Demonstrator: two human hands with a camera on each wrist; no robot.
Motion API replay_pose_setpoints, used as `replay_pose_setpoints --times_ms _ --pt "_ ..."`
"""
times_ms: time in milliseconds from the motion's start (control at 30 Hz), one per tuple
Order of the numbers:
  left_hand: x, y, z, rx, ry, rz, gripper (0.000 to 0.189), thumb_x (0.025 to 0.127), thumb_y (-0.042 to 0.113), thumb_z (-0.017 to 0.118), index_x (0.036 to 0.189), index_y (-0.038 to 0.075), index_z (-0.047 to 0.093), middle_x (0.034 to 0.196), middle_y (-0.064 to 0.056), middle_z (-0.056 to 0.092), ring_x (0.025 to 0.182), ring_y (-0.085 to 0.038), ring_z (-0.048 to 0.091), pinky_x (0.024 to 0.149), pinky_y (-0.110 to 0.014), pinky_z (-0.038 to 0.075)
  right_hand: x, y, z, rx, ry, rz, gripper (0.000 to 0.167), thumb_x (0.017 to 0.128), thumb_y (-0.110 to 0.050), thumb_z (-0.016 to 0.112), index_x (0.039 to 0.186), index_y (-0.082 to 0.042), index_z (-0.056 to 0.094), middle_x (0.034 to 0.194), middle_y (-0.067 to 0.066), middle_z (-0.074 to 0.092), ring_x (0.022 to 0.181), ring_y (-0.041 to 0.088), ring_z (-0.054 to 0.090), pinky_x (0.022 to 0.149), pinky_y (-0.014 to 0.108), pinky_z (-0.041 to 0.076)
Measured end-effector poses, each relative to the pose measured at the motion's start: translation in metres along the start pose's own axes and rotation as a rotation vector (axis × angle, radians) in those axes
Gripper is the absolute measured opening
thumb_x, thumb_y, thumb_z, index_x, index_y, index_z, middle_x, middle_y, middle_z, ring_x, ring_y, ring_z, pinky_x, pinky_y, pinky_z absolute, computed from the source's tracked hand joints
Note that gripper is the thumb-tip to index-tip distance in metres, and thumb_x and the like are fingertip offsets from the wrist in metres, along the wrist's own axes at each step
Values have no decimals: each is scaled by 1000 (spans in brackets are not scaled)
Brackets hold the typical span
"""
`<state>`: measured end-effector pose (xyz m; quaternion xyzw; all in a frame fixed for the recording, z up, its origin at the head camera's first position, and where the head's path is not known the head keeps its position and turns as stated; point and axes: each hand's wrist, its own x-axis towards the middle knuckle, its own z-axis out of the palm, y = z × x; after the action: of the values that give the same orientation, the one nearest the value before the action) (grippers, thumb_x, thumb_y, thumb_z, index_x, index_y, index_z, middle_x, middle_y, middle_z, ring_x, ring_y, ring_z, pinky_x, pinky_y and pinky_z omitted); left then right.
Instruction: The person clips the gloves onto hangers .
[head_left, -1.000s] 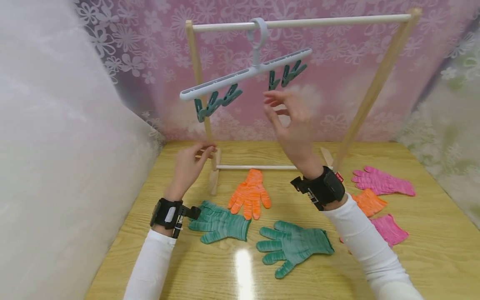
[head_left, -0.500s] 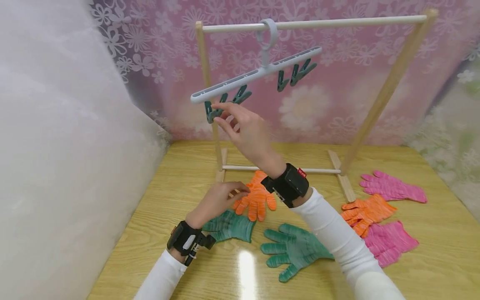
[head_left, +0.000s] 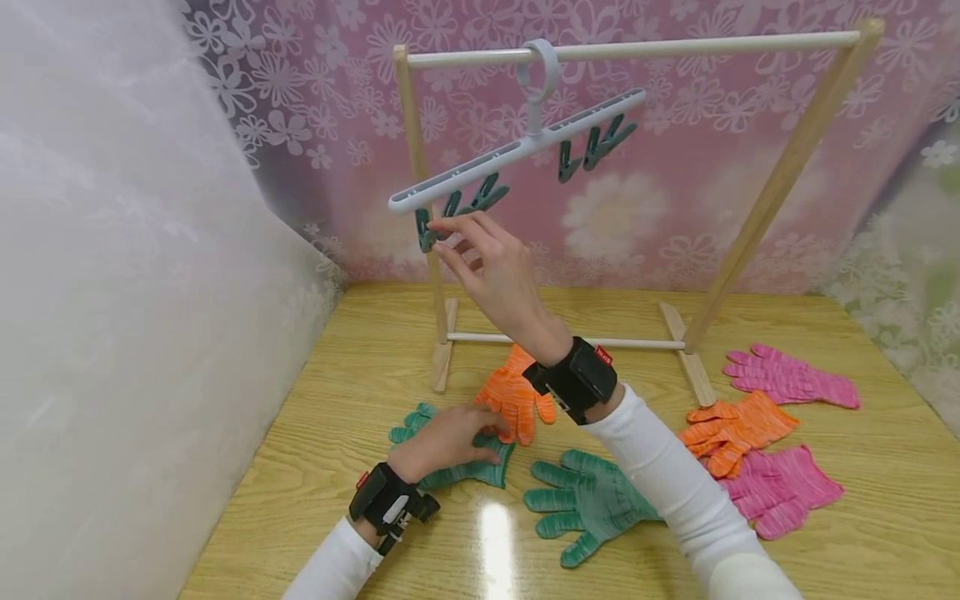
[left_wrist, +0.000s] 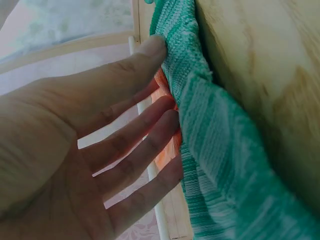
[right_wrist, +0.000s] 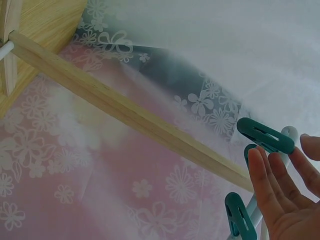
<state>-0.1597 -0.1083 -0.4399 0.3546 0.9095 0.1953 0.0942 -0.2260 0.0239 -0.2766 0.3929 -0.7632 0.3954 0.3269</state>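
Observation:
In the head view a pale grey hanger [head_left: 468, 171] hangs by its hook from a rack's top bar, with several dark green clips under it. My right hand [head_left: 498, 279] is at the leftmost clip [head_left: 423, 233], thumb and index finger pinching its end; the right wrist view has that clip [right_wrist: 265, 136] close up, the other fingers loosely extended. Lower down, my left hand [head_left: 450, 442] lies over a green knitted glove [head_left: 487, 473]. Its thumb touches the glove's fabric [left_wrist: 215, 145] in the left wrist view, fingers relaxed and spread, not closed round it.
An orange glove [head_left: 517, 404] lies beyond the left hand. Another green glove [head_left: 596, 504] is at front centre. On the right are an orange glove [head_left: 738, 425] and two pink gloves, one nearer [head_left: 787, 492] and one farther [head_left: 791, 377]. A wooden rack post [head_left: 783, 187] stands right.
My right hand has moved left from the hanger's right-hand clips to its leftmost clip. My left hand has come down and right from beside the rack's foot onto the green glove.

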Motion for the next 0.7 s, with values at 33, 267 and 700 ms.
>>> replay_pose_setpoints --times_ms 33,267,700 --pt "0 0 0 -3 2 -8 40 86 32 82 122 18 73 110 1 70 98 -15 67 79 -26 54 -1 0 0 3 0 4 32 103 -18 62 132 -6 63 121 11 63 97 15 66 81 19 53" --pt "-2 0 -1 -4 10 -38 41 86 30 83 122 16 72 112 1 70 101 -17 66 83 -30 54 -6 2 2 11 -17 24 35 103 -21 62 133 -4 58 126 11 64 109 17 69 89 16 52" --pt "-14 -8 -1 -46 26 -80 35 77 23 90 102 12 67 86 0 63 72 -9 53 66 -24 47 -8 10 3 51 -4 98 21 101 -13 63 118 0 59 121 15 68 105 23 72 89 25 57"
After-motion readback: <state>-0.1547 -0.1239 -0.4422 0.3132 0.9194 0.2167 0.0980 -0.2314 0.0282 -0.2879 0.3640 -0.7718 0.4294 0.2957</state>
